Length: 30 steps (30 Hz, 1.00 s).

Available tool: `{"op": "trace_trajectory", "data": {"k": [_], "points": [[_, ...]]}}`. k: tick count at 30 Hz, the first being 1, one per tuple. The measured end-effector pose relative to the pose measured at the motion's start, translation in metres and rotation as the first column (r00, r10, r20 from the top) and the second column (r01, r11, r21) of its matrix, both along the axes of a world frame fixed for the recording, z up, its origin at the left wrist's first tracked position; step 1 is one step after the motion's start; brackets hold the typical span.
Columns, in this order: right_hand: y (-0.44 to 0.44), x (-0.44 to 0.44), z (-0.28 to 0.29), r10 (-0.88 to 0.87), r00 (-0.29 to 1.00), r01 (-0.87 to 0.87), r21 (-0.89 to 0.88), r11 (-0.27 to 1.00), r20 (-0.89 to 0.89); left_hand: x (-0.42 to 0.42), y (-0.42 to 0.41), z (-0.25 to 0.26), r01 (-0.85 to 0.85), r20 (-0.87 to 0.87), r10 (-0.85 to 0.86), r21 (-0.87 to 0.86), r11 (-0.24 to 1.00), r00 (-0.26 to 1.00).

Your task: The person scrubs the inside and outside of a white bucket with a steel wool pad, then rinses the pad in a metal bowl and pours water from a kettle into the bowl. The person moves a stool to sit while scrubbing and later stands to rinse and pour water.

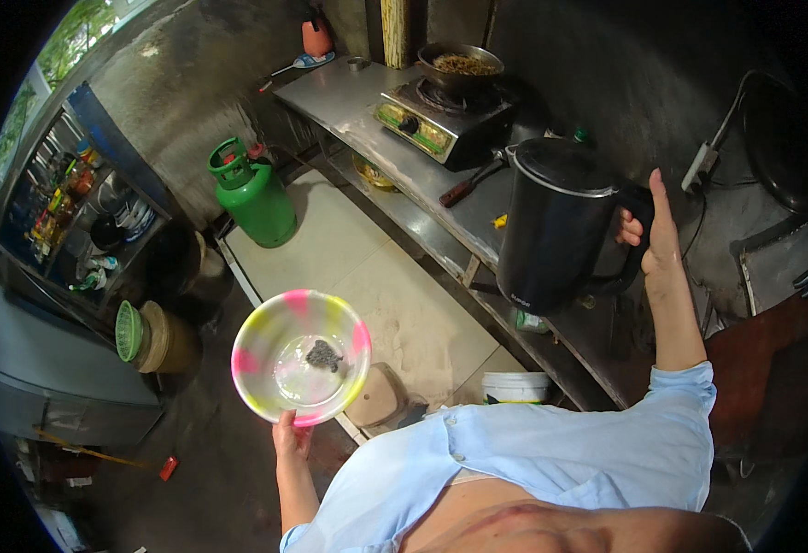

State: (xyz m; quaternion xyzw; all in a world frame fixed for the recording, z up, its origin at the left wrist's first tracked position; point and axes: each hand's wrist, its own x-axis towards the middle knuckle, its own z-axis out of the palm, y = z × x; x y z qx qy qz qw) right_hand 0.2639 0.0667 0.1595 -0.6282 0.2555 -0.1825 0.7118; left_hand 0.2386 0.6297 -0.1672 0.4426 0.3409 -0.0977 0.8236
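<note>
My left hand grips the near rim of a round plastic basin blotched in pink, yellow and white. Inside the basin lies a grey clump, likely a steel wool scourer, on a wet, shiny bottom. On the other side, my right hand is wrapped around the handle of a large black electric kettle. The kettle is held up in front of the metal counter, its lid on. Its contents are hidden.
A gas stove carrying a wok of food stands on the steel counter. A brown-handled utensil lies nearby. On the floor are a green gas cylinder and a white bucket. A power strip hangs at right.
</note>
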Motion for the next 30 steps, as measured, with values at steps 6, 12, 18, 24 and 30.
{"op": "trace_trajectory", "data": {"k": [6, 12, 18, 24, 30], "points": [[-0.010, 0.073, 0.026, -0.032, 0.999, 0.034, -0.154, 0.988, 0.017, 0.023, 0.025, -0.026, -0.123, -0.119, 0.131, 0.073, 0.990, 0.984], [-0.060, 0.164, 0.036, -0.037, 0.999, 0.041, -0.245, 0.969, 0.021, 0.037, -0.005, -0.002, -0.231, 0.005, 0.231, -0.033, 0.972, 0.973], [-0.107, 0.262, 0.052, -0.034, 0.997, 0.008, -0.362, 0.932, -0.064, 0.041, -0.011, -0.025, -0.319, -0.065, 0.320, 0.023, 0.947, 0.945], [-0.142, 0.356, 0.063, 0.011, 0.965, -0.143, -0.493, 0.858, -0.261, 0.050, -0.018, -0.046, -0.354, -0.133, 0.348, -0.025, 0.935, 0.928], [-0.159, 0.409, 0.063, 0.030, 0.930, -0.268, -0.622, 0.736, -0.365, 0.072, -0.066, -0.018, -0.431, -0.056, 0.430, -0.004, 0.902, 0.901]]}}
